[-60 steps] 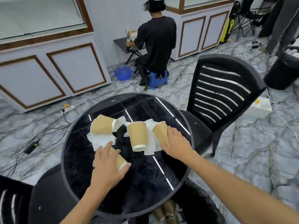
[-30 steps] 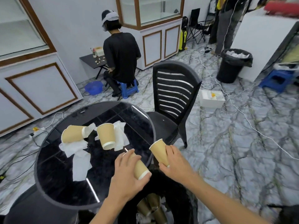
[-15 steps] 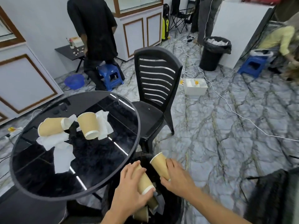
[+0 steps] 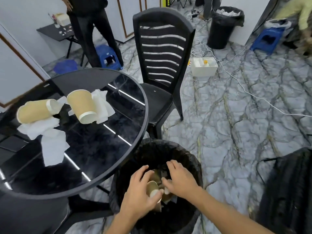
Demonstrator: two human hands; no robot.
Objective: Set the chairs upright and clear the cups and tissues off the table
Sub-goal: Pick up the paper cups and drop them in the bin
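Cup (image 4: pixel 152 187) gripped by left hand (image 4: pixel 140 196) over black bin (image 4: pixel 194 162); right hand (image 4: pixel 180 180) spread, empty.

A shop: white display cabinets (image 4: pixel 13 53) line the walls.

Single view, worn on the head, looking forward and steeply down. Wide-angle, with straight edges bowing toward the frame borders. Closest at 6 o'clock: both forearms entering from the bottom edge, left hand (image 4: pixel 138 195) and right hand (image 4: pixel 179 181) just below the lens over a black-lined bin (image 4: pixel 189 159). Round black table (image 4: pixel 101 149) filling the 9 o'clock side, near and seen from above. Upright black chair (image 4: pixel 162 53) at 12 o'clock, farther out. Marble floor (image 4: pixel 244 124) stretching toward 2 o'clock, far wall and cabinets cropped at the top edge. No second view to overlap with.
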